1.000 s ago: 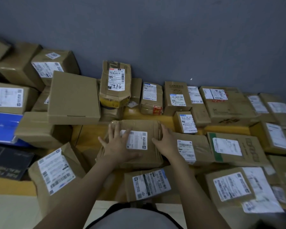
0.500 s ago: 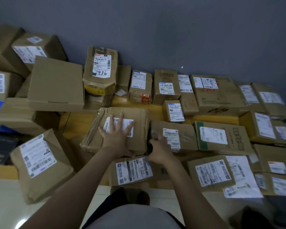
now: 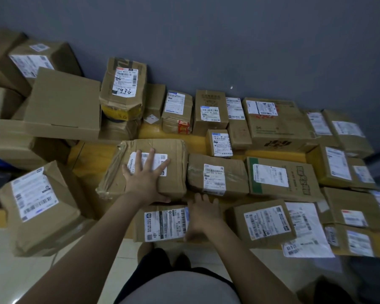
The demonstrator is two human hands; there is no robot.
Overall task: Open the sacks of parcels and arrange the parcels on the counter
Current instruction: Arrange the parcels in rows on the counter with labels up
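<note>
Pressing my left hand (image 3: 146, 178) flat, fingers spread wide, on the label of the taped parcel (image 3: 176, 154), same as half a second ago. That parcel lies on the yellow counter (image 3: 198, 141) in the middle row, its right edge just beside the next parcel (image 3: 217, 174). Right hand (image 3: 203, 216) has changed: half a second ago it was curled at that neighbour's left end; now it sits nearer to me, fingers mostly straight and loose, holding nothing, over the right end of the front parcel (image 3: 162, 224), thumb by its label. Cannot tell whether the fingertips touch the neighbour. A second ago both hands were on the taped parcel's two sides; now only the left touches it. Green-striped box (image 3: 281, 178) lies right of the neighbour, touching it. Plain box (image 3: 64, 104) is stacked on others at the left. Tall parcel (image 3: 124, 84) with a handwritten number stands against the grey wall (image 3: 250, 40). More labelled parcels fill the back and right rows.
</note>
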